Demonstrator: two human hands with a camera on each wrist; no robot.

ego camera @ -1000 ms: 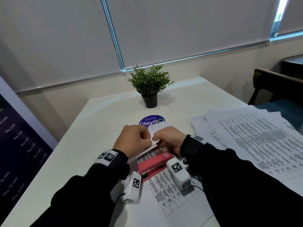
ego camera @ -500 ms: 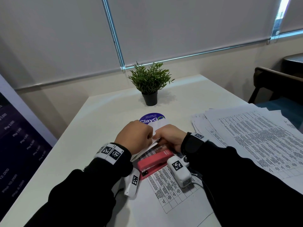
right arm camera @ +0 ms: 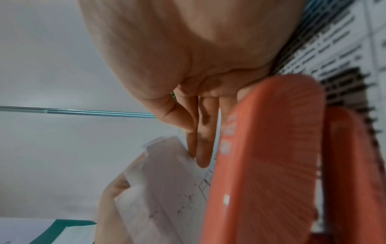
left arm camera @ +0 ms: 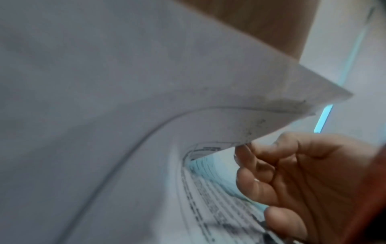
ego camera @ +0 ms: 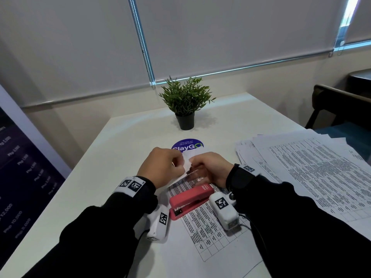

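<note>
A set of printed sheets (ego camera: 210, 229) lies on the white table (ego camera: 120, 157) in front of me. My left hand (ego camera: 160, 169) pinches the upturned corner of the top sheets (ego camera: 186, 163) and lifts it; the bent sheets fill the left wrist view (left arm camera: 208, 99). My right hand (ego camera: 210, 169) is just right of it, with curled fingertips (left arm camera: 244, 153) at the corner of the sheet below. A red stapler (ego camera: 190, 199) lies closed on the sheets, against the right palm (right arm camera: 271, 156).
A loose stack of printed papers (ego camera: 311, 173) covers the table's right side. A small potted plant (ego camera: 185, 103) and a round purple sticker (ego camera: 187, 145) sit beyond my hands. A dark chair (ego camera: 341, 109) stands at right, a dark banner (ego camera: 20, 177) at left.
My left hand has pulled the paper corner up and a little left, which opens a gap between the two hands. The stapler has stayed in place.
</note>
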